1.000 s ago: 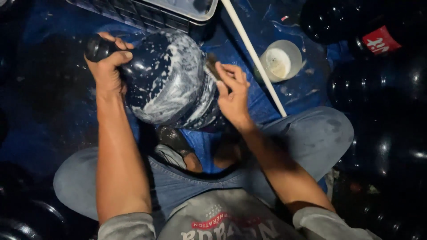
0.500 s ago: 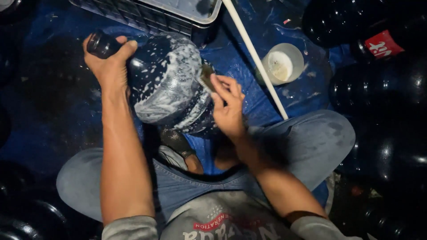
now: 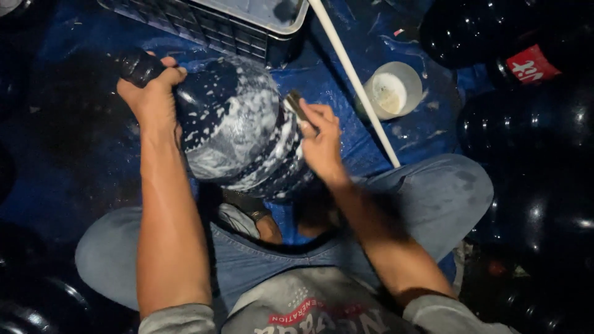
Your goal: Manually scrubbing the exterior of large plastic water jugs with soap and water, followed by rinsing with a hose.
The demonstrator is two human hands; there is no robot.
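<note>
Foam streaks the big dark bottle [image 3: 238, 133] lying tilted over the person's lap on the blue tarp [image 3: 80, 154]; the left hand [image 3: 151, 93] wraps its fingers tight round the bottle's neck; the right hand [image 3: 318, 142] pinches a small brush [image 3: 296, 105] against the bottle's side. Near the tarp's far edge a crate [image 3: 204, 25] stands; beside a white pipe [image 3: 356, 80], a cup [image 3: 396, 89] holds whitish liquid.

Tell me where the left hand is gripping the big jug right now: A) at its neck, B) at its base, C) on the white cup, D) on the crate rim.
A: the left hand is wrapped round the dark neck of the foam-covered jug, while the right hand presses a small brush to the jug's side.
</note>
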